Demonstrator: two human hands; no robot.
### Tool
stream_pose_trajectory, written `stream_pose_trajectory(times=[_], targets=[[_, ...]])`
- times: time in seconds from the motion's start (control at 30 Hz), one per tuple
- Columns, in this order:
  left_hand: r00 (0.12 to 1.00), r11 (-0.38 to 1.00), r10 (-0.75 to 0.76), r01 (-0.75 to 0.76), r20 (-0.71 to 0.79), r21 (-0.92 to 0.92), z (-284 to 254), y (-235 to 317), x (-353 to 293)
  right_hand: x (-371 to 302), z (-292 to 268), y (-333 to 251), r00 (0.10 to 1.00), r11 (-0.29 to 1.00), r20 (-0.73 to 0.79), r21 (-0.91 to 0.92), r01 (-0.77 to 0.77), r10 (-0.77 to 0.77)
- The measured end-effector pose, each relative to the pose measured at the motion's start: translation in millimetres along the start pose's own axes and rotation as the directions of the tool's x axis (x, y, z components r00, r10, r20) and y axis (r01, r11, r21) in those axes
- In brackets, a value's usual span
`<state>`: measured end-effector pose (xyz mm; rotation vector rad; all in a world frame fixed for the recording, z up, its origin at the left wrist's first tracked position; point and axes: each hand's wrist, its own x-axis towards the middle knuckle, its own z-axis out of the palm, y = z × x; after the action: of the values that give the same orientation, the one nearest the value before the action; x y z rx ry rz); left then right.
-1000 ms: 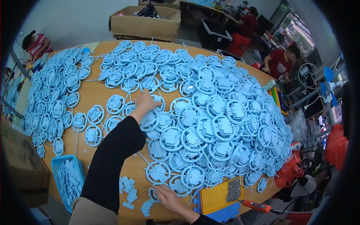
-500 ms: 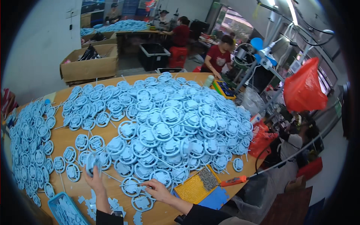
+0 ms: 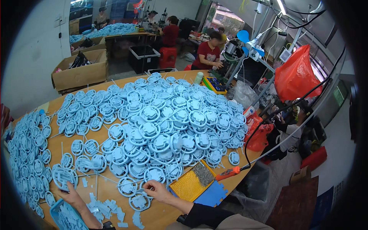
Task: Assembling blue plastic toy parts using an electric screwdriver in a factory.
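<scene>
My left hand (image 3: 73, 197) is closed on the near edge of a light-blue round plastic part (image 3: 64, 175), a ring with a flat centre, at the table's left. Beneath that hand stands a blue basket (image 3: 57, 214) full of small flat blue pieces. My right hand (image 3: 159, 191) has its thumb and fingertips pinched together; whatever lies between them is too small to name. Just left of those fingertips rests another round blue part (image 3: 138, 201). A smeared blue part (image 3: 91, 163) lies among others between the left hand and the big pile.
A large pile of round blue parts (image 3: 165, 119) with thin stems covers the table's middle; more crowd the left side (image 3: 27, 161). Near the right hand are a yellow tray (image 3: 188, 188) of small grey bits and an orange-handled tool (image 3: 228, 173) on a cable. Loose flat pieces (image 3: 105, 207) lie in front.
My left hand has moved left and toward me, from beside the pile to above the basket. My right hand remains pinched near the same round parts. The whole view has shifted slightly.
</scene>
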<state>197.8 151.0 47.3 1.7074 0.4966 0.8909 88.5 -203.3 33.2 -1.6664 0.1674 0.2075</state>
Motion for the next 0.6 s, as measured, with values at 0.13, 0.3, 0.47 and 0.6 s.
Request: stream_pose_trajectory(times=[0.13,0.3,0.47,0.6], targets=[[0.807,0.747,-0.447,0.574,0.387,-0.334,-33.4,-60.8,-41.0,6.8,6.0,-5.6,0.999,0.999,0.003,-0.014,0.035,-0.035],[0.255,0.201,-0.570,0.965,0.781,-0.169,-3.2,5.1,-148.4,12.5,25.7,-19.5,0.985,0.937,0.159,0.330,-0.117,0.067],[0.204,0.196,-0.546,0.974,0.813,-0.113,-11.9,19.8,-189.2,0.9,44.7,-15.3,0.904,0.819,0.192,0.383,-0.427,0.381],[0.267,0.207,-0.444,0.959,0.855,-0.192,-18.5,24.9,-192.6,-9.2,39.3,-1.6,0.861,0.806,0.170,0.303,-0.509,0.480]])
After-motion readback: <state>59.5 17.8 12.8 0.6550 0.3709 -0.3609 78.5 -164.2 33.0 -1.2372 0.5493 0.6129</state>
